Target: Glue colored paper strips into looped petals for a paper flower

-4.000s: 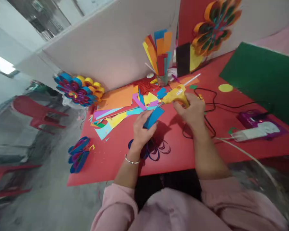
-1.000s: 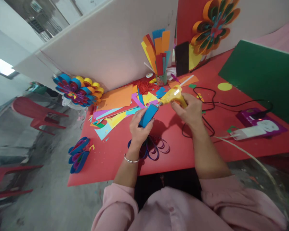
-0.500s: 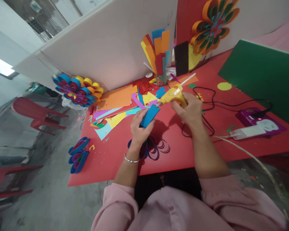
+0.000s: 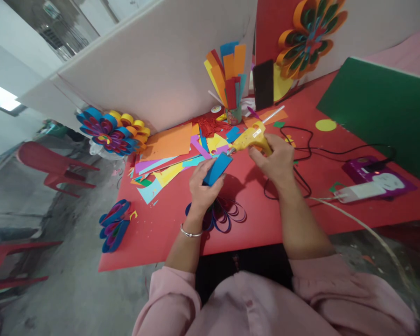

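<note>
My left hand (image 4: 203, 186) is closed around a blue paper loop (image 4: 218, 169), raised over the red table. In my right hand (image 4: 276, 156) is a yellow glue gun (image 4: 249, 138), its fingers wrapped round the handle and a clear glue stick (image 4: 273, 114) jutting from the back. The gun's metal nozzle is at the far end of the blue loop; whether it touches is too small to tell. Below my left wrist lies a flower of looped paper strips (image 4: 224, 215), partly hidden by that hand.
Paper sheets and scraps (image 4: 170, 144) spread over the red table (image 4: 252, 228). Behind them stands a cup of colored strips (image 4: 234, 114) beside a dark phone (image 4: 263, 85). A black cord (image 4: 311, 140) runs to a purple power strip (image 4: 362, 173). Blue paper petals (image 4: 115, 226) lie near the left edge.
</note>
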Motion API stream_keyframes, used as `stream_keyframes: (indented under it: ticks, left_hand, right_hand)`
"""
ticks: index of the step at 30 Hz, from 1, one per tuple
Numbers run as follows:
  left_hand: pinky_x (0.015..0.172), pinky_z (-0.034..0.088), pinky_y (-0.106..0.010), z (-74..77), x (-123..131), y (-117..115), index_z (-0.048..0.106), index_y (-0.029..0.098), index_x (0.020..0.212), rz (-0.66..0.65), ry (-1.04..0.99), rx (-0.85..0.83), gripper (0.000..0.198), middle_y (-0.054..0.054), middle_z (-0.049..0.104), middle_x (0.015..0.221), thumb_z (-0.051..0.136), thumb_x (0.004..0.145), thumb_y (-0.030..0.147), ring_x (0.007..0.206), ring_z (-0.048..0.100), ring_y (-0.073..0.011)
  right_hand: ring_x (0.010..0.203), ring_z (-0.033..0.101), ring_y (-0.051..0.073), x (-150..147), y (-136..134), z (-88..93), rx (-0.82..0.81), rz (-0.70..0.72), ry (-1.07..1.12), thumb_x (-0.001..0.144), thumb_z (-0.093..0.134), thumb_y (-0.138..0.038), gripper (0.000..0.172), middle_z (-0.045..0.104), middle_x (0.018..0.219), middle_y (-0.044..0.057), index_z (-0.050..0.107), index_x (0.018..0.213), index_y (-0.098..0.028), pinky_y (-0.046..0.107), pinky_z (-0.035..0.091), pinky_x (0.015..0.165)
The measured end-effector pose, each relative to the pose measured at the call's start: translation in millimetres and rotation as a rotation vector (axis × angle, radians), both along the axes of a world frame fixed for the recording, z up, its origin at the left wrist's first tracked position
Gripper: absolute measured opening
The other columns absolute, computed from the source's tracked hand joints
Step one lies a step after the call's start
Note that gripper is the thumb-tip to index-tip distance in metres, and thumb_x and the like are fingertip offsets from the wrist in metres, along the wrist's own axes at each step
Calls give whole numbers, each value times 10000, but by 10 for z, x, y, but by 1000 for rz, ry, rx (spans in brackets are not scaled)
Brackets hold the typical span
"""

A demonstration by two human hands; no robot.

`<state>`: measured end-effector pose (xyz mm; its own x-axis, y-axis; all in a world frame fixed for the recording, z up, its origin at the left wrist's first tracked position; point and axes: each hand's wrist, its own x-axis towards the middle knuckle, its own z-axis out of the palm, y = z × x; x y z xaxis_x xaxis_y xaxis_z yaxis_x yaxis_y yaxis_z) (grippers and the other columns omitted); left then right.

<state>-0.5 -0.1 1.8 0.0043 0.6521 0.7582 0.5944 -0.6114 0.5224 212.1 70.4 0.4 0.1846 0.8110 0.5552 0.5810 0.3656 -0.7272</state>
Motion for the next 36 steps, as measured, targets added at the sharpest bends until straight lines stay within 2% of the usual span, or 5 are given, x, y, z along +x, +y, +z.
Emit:
stream_keyframes:
  ticks: [15,20,36]
  left_hand:
    - [984,617,-391,-29,9,6,721,263,1278,-25,6,3,435,-65,788,1189,804,852,234,1113,749,-228]
    - [972,616,-395,-14,-14,-6,711,264,1301,11,-22,-6,441,-73,772,1202,807,870,271,1103,742,-225]
    - [982,617,-411,-28,-21,-2,711,260,1289,65,-24,1,433,-72,772,1193,805,867,254,1099,741,-227]
  right_hand:
    - [673,517,193,7,18,-10,-4,-26,5,780,631,-505,271,580,708,11,547,777,-247,344,386,660]
    - [669,519,192,15,23,-1,-15,-55,27,779,634,-507,284,556,671,5,524,739,-248,342,388,658]
    - [684,524,194,14,2,9,-13,-1,18,779,646,-499,295,580,721,9,492,738,-251,359,411,685]
